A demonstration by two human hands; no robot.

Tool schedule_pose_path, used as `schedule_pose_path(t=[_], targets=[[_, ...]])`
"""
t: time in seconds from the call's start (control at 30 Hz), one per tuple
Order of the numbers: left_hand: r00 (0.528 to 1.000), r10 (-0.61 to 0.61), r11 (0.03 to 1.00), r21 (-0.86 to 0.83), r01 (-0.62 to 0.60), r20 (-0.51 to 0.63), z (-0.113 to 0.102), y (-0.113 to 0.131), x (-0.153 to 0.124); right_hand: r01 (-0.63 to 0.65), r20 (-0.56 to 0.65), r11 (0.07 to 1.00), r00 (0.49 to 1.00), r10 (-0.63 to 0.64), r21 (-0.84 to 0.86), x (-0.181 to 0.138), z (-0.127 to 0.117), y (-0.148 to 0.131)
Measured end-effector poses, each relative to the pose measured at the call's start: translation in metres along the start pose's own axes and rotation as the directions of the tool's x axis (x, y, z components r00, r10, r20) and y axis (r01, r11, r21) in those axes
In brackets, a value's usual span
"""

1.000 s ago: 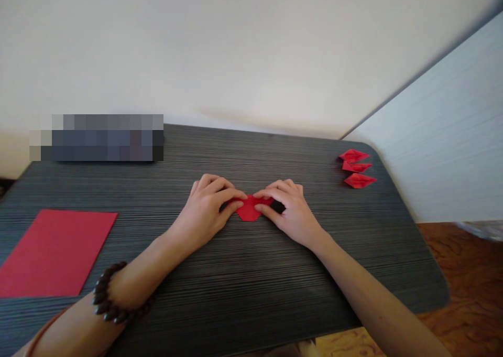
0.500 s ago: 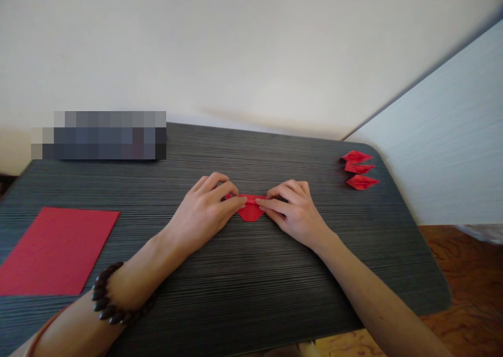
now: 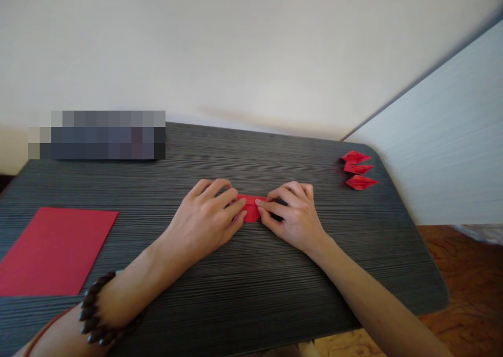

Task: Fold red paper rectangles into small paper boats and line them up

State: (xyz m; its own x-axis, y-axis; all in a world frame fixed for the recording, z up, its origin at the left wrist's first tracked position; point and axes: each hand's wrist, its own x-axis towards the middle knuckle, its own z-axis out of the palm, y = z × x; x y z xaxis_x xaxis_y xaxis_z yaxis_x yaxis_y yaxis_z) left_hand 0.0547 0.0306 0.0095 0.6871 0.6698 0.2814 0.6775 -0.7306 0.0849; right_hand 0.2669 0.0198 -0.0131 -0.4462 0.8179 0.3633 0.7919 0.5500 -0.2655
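**Two hands press a small red paper at the middle of the dark table**

The folded red paper [image 3: 251,208] lies flat on the table [image 3: 251,294], about in the middle of its width and a little toward the far edge. The left hand [image 3: 204,218] lies on the paper's left end with the fingers stretched out. It presses down and does not close around the paper. The right hand [image 3: 294,215] covers the right end with bent fingers. Its fingertips touch the paper, but I cannot tell if the thumb pinches the paper from below. The two index fingertips almost meet over the paper.

There is bare table on every side of the hands. The near edge is well apart from them, and both forearms cross it. A bracelet of dark beads [image 3: 92,315] is on the left wrist. The right corners of the table are rounded.

At the left, near the front edge, a flat red sheet [image 3: 55,249] lies well apart from the hands. At the far right corner, three small folded red pieces [image 3: 357,169] lie in a short row, close to the edge and close to each other. A blurred dark block [image 3: 98,135] is at the far left edge.

The table surface is dark grey with fine lines running across. Behind it stands a plain pale wall [image 3: 251,47]. A light panel [image 3: 444,152] runs beside the right side of the table, and a reddish-brown floor [image 3: 471,273] shows below it.
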Motion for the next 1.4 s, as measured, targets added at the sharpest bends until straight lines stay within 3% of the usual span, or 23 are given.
schedule_pose_path(t=[0.2,0.43,0.7,1.13,1.4], targets=[[0.999,0.014,1.000,0.028,-0.015,0.035,0.000,0.002,0.000,-0.049,-0.026,0.997,0.998,0.050,0.052,0.001,0.003,0.002],[0.995,0.030,0.998,0.055,-0.035,0.092,-0.002,0.004,0.001,-0.210,0.008,0.969,0.977,0.211,0.132,0.010,0.004,-0.004],[0.994,0.013,0.998,0.063,-0.020,0.106,-0.002,0.006,0.001,-0.253,0.057,0.964,0.967,0.249,0.080,0.014,0.010,-0.010],[0.989,-0.042,0.997,0.063,0.034,0.145,-0.005,0.008,0.002,-0.230,0.143,0.961,0.967,0.209,0.151,0.007,0.004,-0.005],[0.988,-0.044,0.998,0.058,0.036,0.148,-0.004,0.007,0.003,-0.282,0.197,0.948,0.948,0.251,0.149,0.001,-0.003,-0.001]])
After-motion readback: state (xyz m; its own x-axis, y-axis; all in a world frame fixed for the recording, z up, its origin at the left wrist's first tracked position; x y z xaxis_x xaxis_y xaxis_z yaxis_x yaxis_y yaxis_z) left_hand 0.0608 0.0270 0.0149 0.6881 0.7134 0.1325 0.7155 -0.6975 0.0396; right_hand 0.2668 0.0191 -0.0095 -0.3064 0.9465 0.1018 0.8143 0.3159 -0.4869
